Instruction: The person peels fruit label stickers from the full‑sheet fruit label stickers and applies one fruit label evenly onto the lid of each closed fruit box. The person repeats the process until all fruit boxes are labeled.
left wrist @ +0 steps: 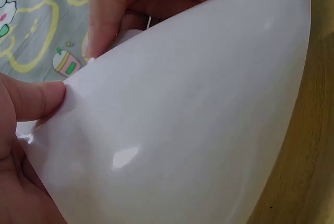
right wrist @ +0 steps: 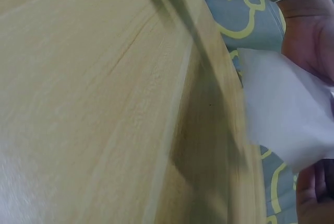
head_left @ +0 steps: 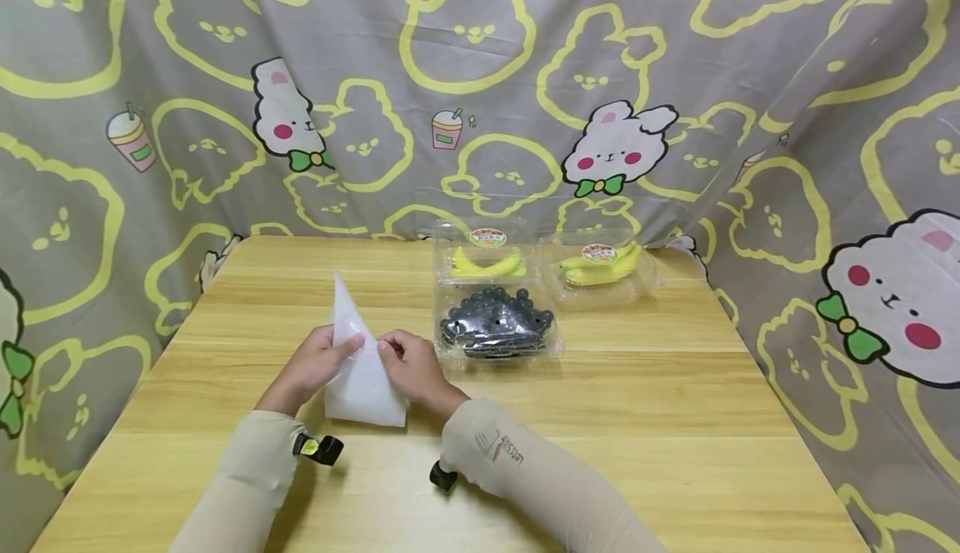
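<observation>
A glossy white sheet (head_left: 365, 391), tapering to a point at its far end, is held up between both hands above the table. My left hand (head_left: 318, 361) pinches its left side, thumb on the near face. My right hand (head_left: 415, 370) pinches the opposite edge with thumb and fingers. In the left wrist view the sheet (left wrist: 193, 104) fills most of the picture, and the two thumbs lie close together along its upper edge. Only part of the sheet (right wrist: 287, 109) shows in the right wrist view. Whether it is one layer or a bag, I cannot tell.
Beyond my right hand, a clear plastic box holds dark grape-like fruit (head_left: 495, 324). Behind it lie yellow bananas (head_left: 487, 266) under clear plastic with a round label, and a second clear box of bananas (head_left: 600, 268). A patterned curtain (head_left: 480, 120) surrounds the wooden table (head_left: 637, 428).
</observation>
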